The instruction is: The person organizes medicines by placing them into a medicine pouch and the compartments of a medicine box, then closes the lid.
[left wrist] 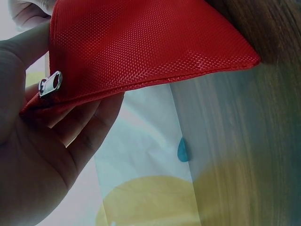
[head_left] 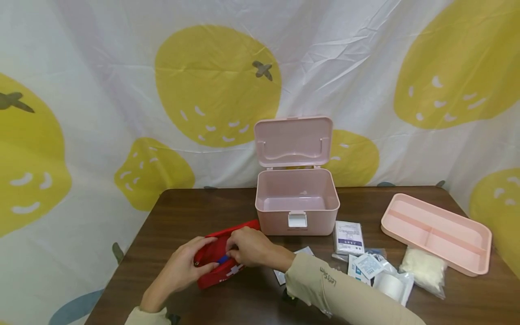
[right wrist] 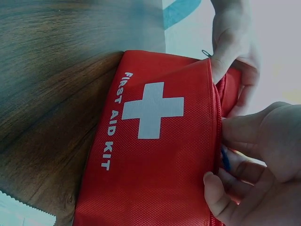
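Left hand [head_left: 183, 267] is closed partway, one end of the red pouch [head_left: 215, 276] gripped between thumb and fingers; right hand [head_left: 253, 247] is bent over the mouth, fingers curled in. Whether the blue item [head_left: 223, 259] there is pinched cannot be told. Pouch is set on the left half of the worktop [head_left: 183, 207], presumably steadied at that end so the inside can be reached. Long axis slanted, near left to far right; mouth turned up, white-cross panel faced nearward. Wrapped packets [head_left: 349, 237] are gathered rightward, perhaps so elbow room is left. Beyond, divided tray [head_left: 451, 243] is laid aslant by the right edge. Pink box [head_left: 272, 223] is stood toward the far edge, lid [head_left: 294, 140] raised, likely for access.
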Available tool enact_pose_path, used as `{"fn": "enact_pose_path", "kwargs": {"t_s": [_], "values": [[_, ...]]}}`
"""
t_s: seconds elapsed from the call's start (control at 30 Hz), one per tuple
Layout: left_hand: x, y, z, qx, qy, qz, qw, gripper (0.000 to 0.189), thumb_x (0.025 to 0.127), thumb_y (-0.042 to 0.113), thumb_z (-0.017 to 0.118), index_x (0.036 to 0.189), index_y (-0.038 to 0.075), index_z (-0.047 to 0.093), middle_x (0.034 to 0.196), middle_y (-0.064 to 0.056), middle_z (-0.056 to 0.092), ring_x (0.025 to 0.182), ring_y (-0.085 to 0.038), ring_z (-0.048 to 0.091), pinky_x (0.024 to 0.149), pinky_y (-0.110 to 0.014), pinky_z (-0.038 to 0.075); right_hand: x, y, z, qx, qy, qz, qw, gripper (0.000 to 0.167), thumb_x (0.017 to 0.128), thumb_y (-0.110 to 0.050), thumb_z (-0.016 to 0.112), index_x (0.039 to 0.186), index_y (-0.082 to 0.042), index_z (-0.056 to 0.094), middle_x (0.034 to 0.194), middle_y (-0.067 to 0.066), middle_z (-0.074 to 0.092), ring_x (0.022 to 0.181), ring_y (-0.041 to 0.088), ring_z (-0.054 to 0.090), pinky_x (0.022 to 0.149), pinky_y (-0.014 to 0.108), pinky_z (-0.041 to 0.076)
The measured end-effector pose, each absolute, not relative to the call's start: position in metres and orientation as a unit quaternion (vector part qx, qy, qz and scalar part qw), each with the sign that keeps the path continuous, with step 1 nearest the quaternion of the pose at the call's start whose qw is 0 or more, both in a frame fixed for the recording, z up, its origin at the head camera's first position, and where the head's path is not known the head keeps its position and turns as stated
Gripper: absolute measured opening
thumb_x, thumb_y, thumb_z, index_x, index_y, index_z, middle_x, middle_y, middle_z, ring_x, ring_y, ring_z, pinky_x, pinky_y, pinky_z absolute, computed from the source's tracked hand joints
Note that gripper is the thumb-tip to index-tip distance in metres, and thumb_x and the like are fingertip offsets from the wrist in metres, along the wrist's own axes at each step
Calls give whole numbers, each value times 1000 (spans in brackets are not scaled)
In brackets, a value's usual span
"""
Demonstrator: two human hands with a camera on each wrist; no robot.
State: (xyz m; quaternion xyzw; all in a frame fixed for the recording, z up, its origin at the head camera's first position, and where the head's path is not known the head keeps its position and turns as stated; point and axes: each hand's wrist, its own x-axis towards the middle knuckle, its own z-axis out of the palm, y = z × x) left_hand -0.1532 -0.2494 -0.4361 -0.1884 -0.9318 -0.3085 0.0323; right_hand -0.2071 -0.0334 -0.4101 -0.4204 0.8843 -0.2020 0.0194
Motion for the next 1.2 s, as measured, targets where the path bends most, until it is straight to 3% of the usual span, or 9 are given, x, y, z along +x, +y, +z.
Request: {"fn": "enact_pose_path", "kwargs": {"t_s": [0.2,0.4,0.57,0.97,1.2], "values": [[-152,-249,-437,-185,-933,-309,31,55,83,23,82,132,11,60,118,0,64,98,-15,64,77,-26,55,-208,-31,-410,-430,877,-214,29,6,87,-16,73,86,-17,79,79,-11,69,69,2,54,61,16,45],[-152,-249,-439,-185,-933,-307,34,55,83,23,82,131,12,60,117,1,64,98,-15,63,77,-26,55,-209,-21,-410,-442,858,-259,41,6,90,-15,72,91,-13,78,88,-5,70,78,6,57,73,18,49],[-151,-249,-439,-186,-933,-305,40,54,82,22,82,131,11,60,116,1,64,97,-15,64,76,-26,55,-212,-9,-409,-453,839,-302,23,5,89,-13,72,91,-12,77,90,-2,70,82,9,60,78,20,51],[-153,-249,-437,-189,-929,-315,31,55,83,24,82,131,12,59,118,-1,64,98,-16,64,77,-25,56,-221,21,-407,-445,824,-351,14,4,89,-15,74,90,-12,76,88,-4,69,82,8,61,77,27,54],[-153,-249,-438,-194,-931,-306,44,55,81,19,83,131,11,60,115,0,65,96,-15,64,77,-25,56,-230,47,-411,-434,811,-382,92,6,91,-18,71,89,-15,76,83,-10,70,75,2,57,70,22,51]]}}
